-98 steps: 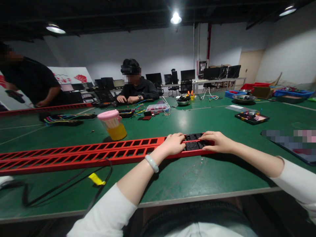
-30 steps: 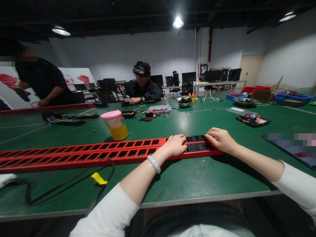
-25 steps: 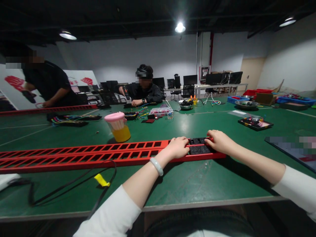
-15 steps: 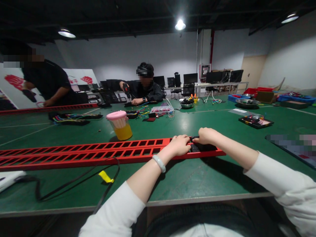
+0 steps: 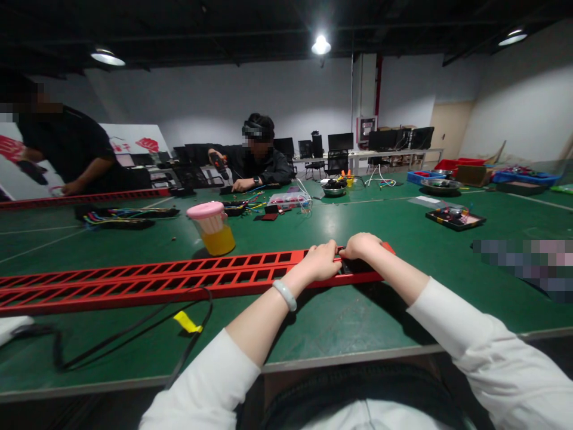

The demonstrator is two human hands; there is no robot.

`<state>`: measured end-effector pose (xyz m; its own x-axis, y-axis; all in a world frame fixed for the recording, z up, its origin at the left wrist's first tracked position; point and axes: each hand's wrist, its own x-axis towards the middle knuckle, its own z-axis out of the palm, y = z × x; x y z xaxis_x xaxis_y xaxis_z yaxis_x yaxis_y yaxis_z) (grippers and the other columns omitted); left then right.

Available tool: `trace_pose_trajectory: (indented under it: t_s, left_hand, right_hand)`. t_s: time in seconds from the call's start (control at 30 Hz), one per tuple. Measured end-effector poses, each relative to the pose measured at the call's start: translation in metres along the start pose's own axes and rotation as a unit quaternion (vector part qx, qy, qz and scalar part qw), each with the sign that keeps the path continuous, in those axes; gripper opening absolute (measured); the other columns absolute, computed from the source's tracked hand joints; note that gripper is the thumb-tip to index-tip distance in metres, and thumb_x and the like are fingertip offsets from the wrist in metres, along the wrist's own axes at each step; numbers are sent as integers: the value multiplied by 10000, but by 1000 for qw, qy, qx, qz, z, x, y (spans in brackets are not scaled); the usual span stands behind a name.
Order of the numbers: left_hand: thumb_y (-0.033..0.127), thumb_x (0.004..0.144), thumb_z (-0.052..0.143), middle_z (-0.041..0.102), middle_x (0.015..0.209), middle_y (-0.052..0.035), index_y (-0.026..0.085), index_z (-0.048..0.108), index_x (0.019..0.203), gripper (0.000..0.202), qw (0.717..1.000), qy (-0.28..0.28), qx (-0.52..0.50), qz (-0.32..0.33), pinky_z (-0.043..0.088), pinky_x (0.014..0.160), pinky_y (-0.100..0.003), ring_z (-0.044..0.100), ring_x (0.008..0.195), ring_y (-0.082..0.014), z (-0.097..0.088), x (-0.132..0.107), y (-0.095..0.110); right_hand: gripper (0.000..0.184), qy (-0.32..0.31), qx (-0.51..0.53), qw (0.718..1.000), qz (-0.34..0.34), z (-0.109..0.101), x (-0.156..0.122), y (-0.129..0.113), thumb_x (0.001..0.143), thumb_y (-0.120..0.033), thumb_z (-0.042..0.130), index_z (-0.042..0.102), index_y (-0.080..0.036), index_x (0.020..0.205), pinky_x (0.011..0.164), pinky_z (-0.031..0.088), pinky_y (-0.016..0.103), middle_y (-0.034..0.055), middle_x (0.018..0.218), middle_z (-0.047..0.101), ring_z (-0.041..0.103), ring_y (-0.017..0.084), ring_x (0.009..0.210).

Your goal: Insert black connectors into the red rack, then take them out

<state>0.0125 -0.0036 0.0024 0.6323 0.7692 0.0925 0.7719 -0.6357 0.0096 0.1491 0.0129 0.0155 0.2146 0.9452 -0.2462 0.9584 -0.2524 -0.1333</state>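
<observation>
A long red ladder-like frame (image 5: pixel 242 291) with two rows of rectangular openings lies across the front of the table. My left hand (image 5: pixel 319 261) rests over the frame near its right end, fingers curled down on it and thumb along the inner side. Just to the right, my right hand (image 5: pixel 363 246) is closed, fingertips pointing down into the frame beside my left fingers. Whatever it pinches is hidden. Beneath my right wrist, a black part (image 5: pixel 358 269) sits inside the right end of the frame, mostly covered.
A pink-lidded tub (image 5: pixel 217 239) with yellow contents stands behind the frame. A black cable (image 5: pixel 134 343) with a yellow tag (image 5: pixel 187 322) runs in front. Across the table, a person (image 5: pixel 264 155) holds a power drill; another stands at far left. A black tray (image 5: pixel 454 220) lies right.
My right hand has shifted slightly left, closer to my left hand, and its forearm has swung inward. A small black piece seen between the hands is now mostly covered. The view has turned slightly.
</observation>
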Motion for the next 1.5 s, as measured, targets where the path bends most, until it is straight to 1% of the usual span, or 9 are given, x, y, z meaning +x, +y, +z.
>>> trace_pose_trajectory:
  t_s: [0.2,0.33,0.53,0.63,0.73,0.9,1.07,1.37,1.5]
  left_hand:
    - [327,742,423,566,960,-95,174,381,980,286,1000,0,11,-20,399,745,-355,540,899,-266,2,2,-2]
    - [313,742,415,571,949,-89,179,385,963,260,1000,10,12,-9,397,744,-355,544,888,-259,1,3,-2]
    - [311,750,414,573,965,-89,178,397,961,251,1000,1,5,-21,402,745,-356,541,905,-262,-7,-1,4]
    - [317,746,424,572,967,-89,180,401,956,252,1000,-4,2,-19,401,751,-356,537,914,-263,-10,-3,6]
    - [316,747,420,571,968,-90,181,406,954,248,1000,-5,7,-19,396,761,-360,535,918,-265,-9,-2,6]
    - [334,753,409,565,961,-90,181,421,938,241,1000,-3,18,-12,393,754,-362,531,914,-264,-5,2,1]
    - [327,739,415,556,983,-94,175,426,942,254,999,-15,27,-12,390,767,-382,516,936,-271,-3,6,-1]
    - [352,744,404,553,993,-99,173,424,949,273,999,-25,31,-16,390,775,-393,509,948,-276,-1,9,-2]
    - [359,741,396,555,986,-102,173,430,936,272,999,-23,33,-17,393,760,-395,514,928,-281,1,11,-4]
  right_hand:
    - [650,-11,14,997,-69,-7,8,16,657,-683,400,654,-169,964,791,440,405,154,1068,596,555,314,972]
    - [674,13,23,999,-27,-6,1,9,617,-676,468,638,-137,985,752,449,428,188,1079,578,545,336,972]
    - [485,-47,29,997,44,-4,-2,-8,614,-490,591,625,-174,981,675,450,480,163,1077,564,545,341,950]
    - [529,-51,41,995,77,-2,1,-9,601,-526,580,615,-177,998,672,444,486,167,1086,551,544,341,942]
    - [651,-4,57,994,89,2,-1,-9,587,-598,551,583,-148,1057,672,438,487,204,1134,509,510,358,989]
    - [634,33,79,994,74,6,-9,-6,613,-610,520,595,-151,1044,705,424,497,212,1140,512,487,360,1023]
    - [647,33,107,993,42,3,-7,5,616,-637,488,578,-198,1082,751,415,498,162,1156,529,499,338,1024]
    - [671,27,120,992,-14,1,5,17,587,-639,492,583,-180,1068,754,437,360,136,1119,569,550,280,973]
    - [537,28,132,991,-24,0,6,20,639,-578,466,621,-202,990,719,437,317,102,1057,607,580,253,910]
